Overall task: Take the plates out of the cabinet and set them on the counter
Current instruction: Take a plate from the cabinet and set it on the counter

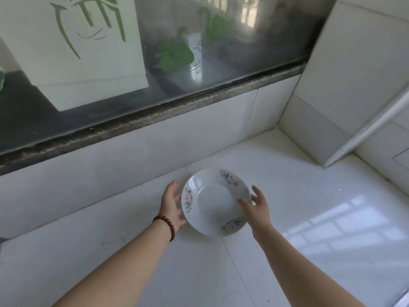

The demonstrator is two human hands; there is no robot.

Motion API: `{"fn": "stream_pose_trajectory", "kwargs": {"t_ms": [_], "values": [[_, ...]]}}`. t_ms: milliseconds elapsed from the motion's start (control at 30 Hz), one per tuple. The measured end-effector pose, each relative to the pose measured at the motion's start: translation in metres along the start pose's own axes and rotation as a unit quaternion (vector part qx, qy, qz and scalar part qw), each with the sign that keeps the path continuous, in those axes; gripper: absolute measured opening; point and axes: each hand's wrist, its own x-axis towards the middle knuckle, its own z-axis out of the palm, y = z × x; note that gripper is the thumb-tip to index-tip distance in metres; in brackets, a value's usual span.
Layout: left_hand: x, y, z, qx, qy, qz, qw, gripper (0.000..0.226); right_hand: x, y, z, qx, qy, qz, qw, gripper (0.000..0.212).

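Observation:
A white deep plate (212,204) with small flower prints on its rim is low over the white counter (309,196), tilted a little toward me. My left hand (171,204), with a dark red bead bracelet on the wrist, grips the plate's left rim. My right hand (256,207) holds the right rim, thumb lying on the inside of the plate and fingers spread behind the edge. I cannot tell whether the plate's underside touches the counter. The cabinet is out of view.
A tiled backsplash (155,147) rises behind the plate under a stone window sill (177,107) and a dusty window. A tiled wall (354,74) with a white pipe (365,129) closes the corner at right. Sunlight patches lie on the counter at right.

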Motion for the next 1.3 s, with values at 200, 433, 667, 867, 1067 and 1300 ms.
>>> {"fn": "stream_pose_trajectory", "kwargs": {"t_ms": [200,433,667,867,1067,1300], "values": [[0.014,0.002,0.001,-0.008,0.018,0.001,1.0,0.048,0.012,-0.002,0.005,-0.011,-0.014,0.0,1.0,0.071],[0.025,0.003,0.003,-0.005,0.024,0.004,1.0,0.05,0.019,-0.003,0.007,-0.015,-0.015,0.003,1.0,0.071],[0.03,0.004,0.002,-0.005,0.027,0.004,1.0,0.048,0.021,-0.003,0.009,-0.022,-0.017,0.005,1.0,0.071],[0.029,0.003,-0.001,-0.011,0.022,0.008,1.0,0.044,0.02,-0.005,0.011,-0.028,-0.019,0.007,0.999,0.07],[0.026,0.0,-0.004,0.025,0.021,0.022,0.999,0.041,0.017,-0.007,0.011,-0.039,-0.025,0.006,0.999,0.07],[0.022,0.001,-0.013,0.157,-0.008,0.059,0.986,0.058,0.01,-0.017,0.014,-0.075,-0.026,-0.02,0.997,0.072]]}}
